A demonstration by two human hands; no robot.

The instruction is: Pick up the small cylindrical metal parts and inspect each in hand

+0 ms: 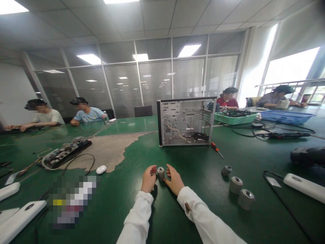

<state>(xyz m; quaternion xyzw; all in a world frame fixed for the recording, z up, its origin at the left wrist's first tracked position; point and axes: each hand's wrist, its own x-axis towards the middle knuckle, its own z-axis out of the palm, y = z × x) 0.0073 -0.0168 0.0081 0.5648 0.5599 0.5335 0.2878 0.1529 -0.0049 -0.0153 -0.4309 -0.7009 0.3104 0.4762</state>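
Note:
A small grey metal cylinder (160,174) with a dark fitting on its top stands upright on the green table, between my hands. My left hand (148,179) is at its left side, fingers curved and apart from the thumb. On the other side my right hand (174,179) has its thumb close to the cylinder and its fingers spread. Whether a fingertip touches the metal I cannot tell. Three similar parts sit to the right: a smaller cylinder (226,170), a middle cylinder (236,185) and a nearer cylinder (246,199).
Ahead stands an opened computer case (186,123), with a screwdriver (217,149) beside it. An exposed electronic assembly (67,152) and a white mouse (101,169) lie left. Right are a green basket (236,118), a blue basket (286,117), cables and a power strip (304,188). Several people sit around.

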